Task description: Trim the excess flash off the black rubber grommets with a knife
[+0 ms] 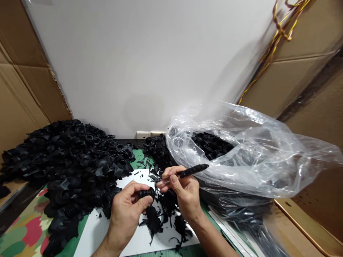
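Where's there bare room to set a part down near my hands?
Bare white sheet shows between the black ribbed rubber bellows pile and your left hand, and a patch of green mat lies just beyond it. It is crowded around black rubber scraps below your right hand and along the clear plastic bag.

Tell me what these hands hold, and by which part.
The left hand grips a black ribbed rubber sleeve by its sides, between thumb and fingers. The right hand pinches a black-handled tool by its handle, near the thin metal end.
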`<state>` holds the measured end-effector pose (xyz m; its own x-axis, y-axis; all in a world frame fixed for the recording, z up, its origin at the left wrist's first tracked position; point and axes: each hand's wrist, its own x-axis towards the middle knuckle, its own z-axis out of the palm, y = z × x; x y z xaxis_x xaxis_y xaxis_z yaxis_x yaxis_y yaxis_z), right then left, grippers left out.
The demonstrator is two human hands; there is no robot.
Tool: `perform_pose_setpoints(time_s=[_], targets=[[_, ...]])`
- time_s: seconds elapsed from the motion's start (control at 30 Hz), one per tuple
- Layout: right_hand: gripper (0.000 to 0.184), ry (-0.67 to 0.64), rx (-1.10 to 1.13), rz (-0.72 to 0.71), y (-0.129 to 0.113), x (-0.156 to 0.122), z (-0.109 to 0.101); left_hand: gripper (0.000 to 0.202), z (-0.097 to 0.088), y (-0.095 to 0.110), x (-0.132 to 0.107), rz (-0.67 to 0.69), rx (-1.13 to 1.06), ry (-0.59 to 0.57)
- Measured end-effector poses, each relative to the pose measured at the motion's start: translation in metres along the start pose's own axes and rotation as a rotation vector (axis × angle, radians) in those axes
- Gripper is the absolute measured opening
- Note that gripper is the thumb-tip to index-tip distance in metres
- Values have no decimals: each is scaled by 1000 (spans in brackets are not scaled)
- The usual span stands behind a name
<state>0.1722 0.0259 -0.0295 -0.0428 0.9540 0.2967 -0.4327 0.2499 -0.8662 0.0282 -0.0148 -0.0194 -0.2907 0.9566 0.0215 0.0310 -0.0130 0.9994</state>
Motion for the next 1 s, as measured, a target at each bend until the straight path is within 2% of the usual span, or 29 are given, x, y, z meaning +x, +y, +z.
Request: perform_pose_setpoints(time_s=[0.3,0.5,0.63,1.0], targets=[[15,-121,-28,-122,1,-5,4,19,-2,-1,0,-16,25,9],[7,-99,-18,-37,6,-7,7,16,-1,1,-1,17,-13,6],[8,-105,-1,3,7,-7,8,15,-2,-5,-1,36,-32,-22],[9,-92,-23,12,9,-9,9,16,-3,-4,0,33,-57,-29]])
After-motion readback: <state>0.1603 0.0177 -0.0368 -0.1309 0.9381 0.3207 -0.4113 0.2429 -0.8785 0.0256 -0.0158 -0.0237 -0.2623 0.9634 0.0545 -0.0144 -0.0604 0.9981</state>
